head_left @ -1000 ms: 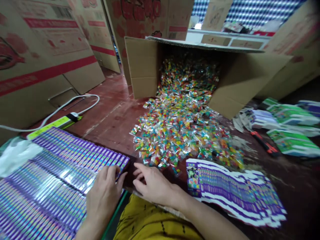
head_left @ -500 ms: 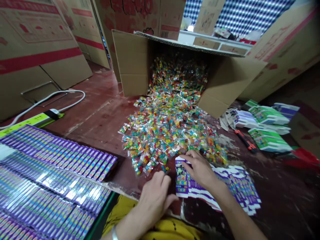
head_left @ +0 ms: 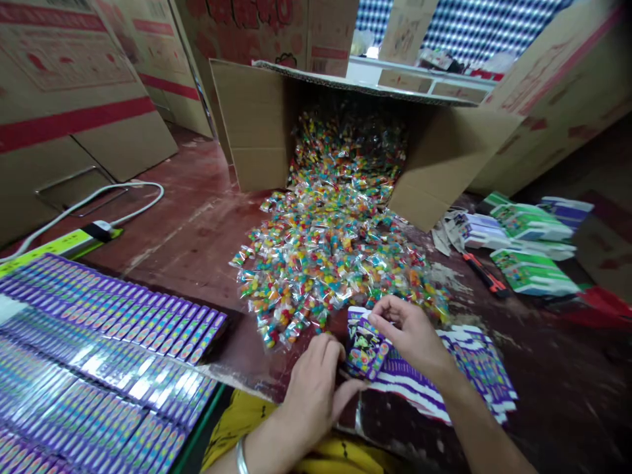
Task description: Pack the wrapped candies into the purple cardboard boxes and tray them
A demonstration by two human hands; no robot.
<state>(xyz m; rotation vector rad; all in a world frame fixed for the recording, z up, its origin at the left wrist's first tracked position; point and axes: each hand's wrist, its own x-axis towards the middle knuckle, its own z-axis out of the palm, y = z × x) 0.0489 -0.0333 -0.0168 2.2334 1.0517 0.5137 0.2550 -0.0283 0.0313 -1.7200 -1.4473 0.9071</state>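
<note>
Purple flat carton is held just ahead of the person's lap, between the two hands and about equally near to each, raised a little off the pile beneath it. It lies tilted, its printed face up, its long axis running roughly away from the body.

Well off to the left of the hands, rows of purple boxes lie packed side by side. The left hand meets the carton from the left: fingers curled against its near left edge, thumb reaching under the lower corner, so it grips rather than rests. The right hand comes from the right and slightly beyond, thumb and forefinger pinched tight on the carton's far edge, the other fingers folded in. Both hands are therefore closed on the one carton, close together with only it between them.

Under and right of the right hand, a fan of flat cartons spreads across the floor. Just beyond both hands lies the heap of candy packets.
</note>
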